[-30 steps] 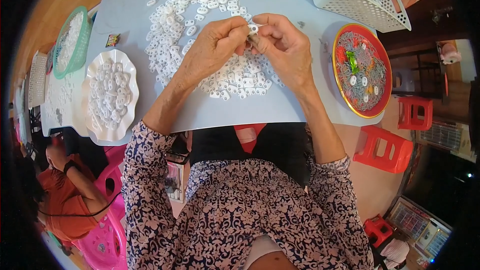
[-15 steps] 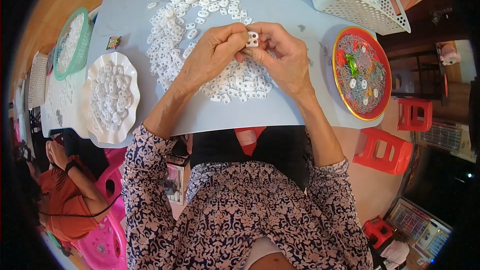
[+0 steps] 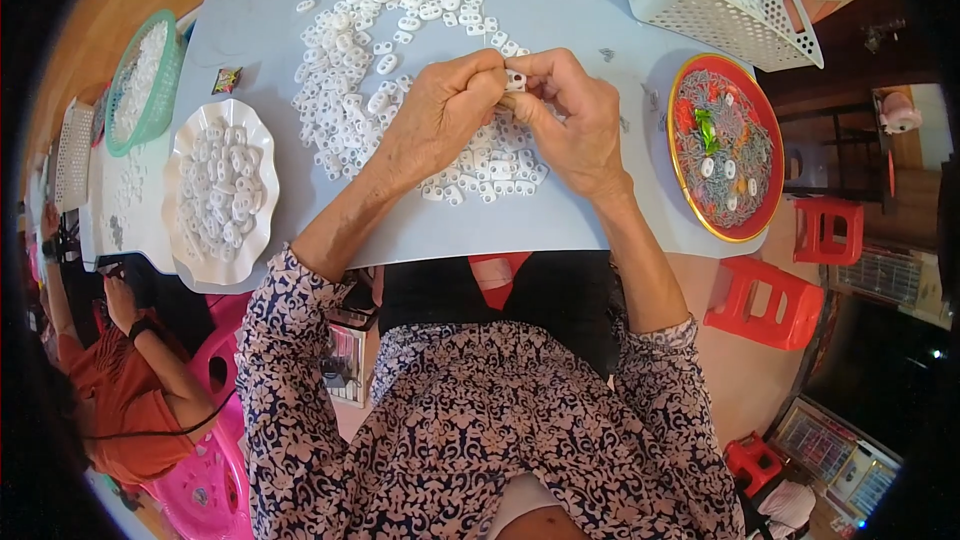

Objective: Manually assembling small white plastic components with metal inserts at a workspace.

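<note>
My hands meet over the grey-blue table. Between the thumb and forefinger of my right hand (image 3: 580, 125) is a small white plastic piece with two holes (image 3: 516, 80). My left hand (image 3: 440, 115) is closed in a pinch against it, and its curled fingers hide what they grip. Beneath and beyond both hands spreads a loose pile of white two-holed pieces (image 3: 335, 80), some lying in rows near the front. More of them fill a white scalloped dish (image 3: 268, 210) on my left.
A red gold-rimmed tray (image 3: 684, 195) on the right holds grey strands and a few white pieces. Perforated baskets stand at back right (image 3: 650, 0) and far left (image 3: 165, 90). A small wrapped packet (image 3: 227, 80) lies near the dish. Another person (image 3: 150, 380) sits at left; red stools (image 3: 765, 302) stand right.
My hands have drawn closer together and shifted slightly right, covering more of the white piece. The person at left has lowered and parted their hands.
</note>
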Motion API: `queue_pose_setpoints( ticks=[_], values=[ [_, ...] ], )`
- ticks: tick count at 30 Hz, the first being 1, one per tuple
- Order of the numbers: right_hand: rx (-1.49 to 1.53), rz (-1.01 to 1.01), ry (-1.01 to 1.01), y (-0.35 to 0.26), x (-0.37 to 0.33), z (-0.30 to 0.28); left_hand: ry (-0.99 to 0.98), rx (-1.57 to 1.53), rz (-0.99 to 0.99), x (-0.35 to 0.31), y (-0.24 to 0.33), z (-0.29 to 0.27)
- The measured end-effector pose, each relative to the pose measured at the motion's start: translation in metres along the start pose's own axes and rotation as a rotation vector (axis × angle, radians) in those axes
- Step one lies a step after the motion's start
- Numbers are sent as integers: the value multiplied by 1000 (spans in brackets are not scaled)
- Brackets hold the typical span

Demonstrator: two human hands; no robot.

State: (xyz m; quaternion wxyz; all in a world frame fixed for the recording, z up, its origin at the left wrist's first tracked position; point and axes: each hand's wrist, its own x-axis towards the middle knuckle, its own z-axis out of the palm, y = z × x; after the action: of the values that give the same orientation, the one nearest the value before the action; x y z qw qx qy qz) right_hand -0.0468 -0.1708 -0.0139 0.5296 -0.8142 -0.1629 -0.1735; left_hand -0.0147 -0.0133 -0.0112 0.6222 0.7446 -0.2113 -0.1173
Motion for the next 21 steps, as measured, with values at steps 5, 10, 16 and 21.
queue_pose_setpoints(
  ticks=[5, 10, 16, 21],
  values=[
    [-36, -31, 14, -1, 0, 0, 11, -22, 4, -2, 0, 1],
    [-82, -47, 5, -4, 1, -3, 34, -42, -47, -4, 4, 6],
    [94, -22, 1, 2, 2, -3, 12, -62, -46, -3, 8, 8],
    [402, 185, -8, 10, 3, -4, -33, -88, -35, -1, 4, 1]
  ],
)
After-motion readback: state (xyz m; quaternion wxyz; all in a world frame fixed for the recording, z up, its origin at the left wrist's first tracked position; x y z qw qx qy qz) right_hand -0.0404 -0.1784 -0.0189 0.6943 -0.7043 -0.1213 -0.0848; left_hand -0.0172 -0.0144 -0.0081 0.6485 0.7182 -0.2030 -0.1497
